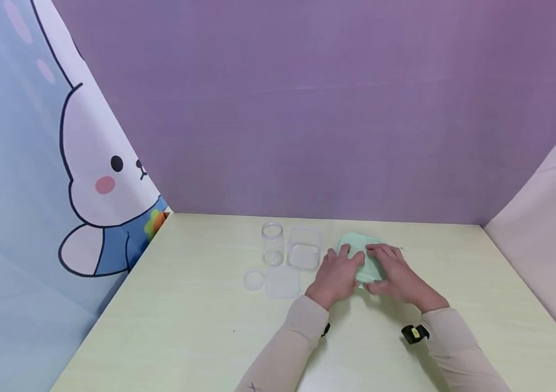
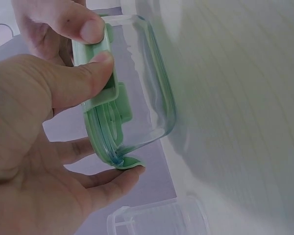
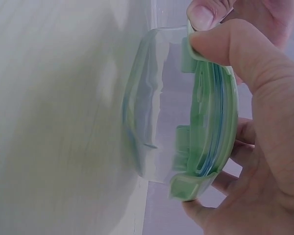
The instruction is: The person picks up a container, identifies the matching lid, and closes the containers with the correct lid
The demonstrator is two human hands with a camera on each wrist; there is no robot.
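— What is the thing under your hands?

— It is a clear container (image 1: 363,261) with rounded corners and a mint green lid (image 2: 100,105). The lid has flaps on its edges. It stands on the pale table (image 1: 199,316), a little right of the centre of the head view, low in the frame.

— How do your hands lie?

— My left hand (image 1: 337,275) is on the left side of the lid and my right hand (image 1: 394,275) on the right side, both forearms coming from the bottom edge. In the left wrist view my thumb (image 2: 71,81) presses on a flap (image 2: 95,49), and the other fingers curl under the lid's rim. In the right wrist view my right thumb (image 3: 235,49) presses the same flap (image 3: 188,54), and the fingers curl around the lid's far side.

— What is beside it?

— To the left stand a round clear jar (image 1: 273,243) and a square clear box (image 1: 304,248); in front of them lie a round lid (image 1: 254,280) and a square lid (image 1: 282,282).
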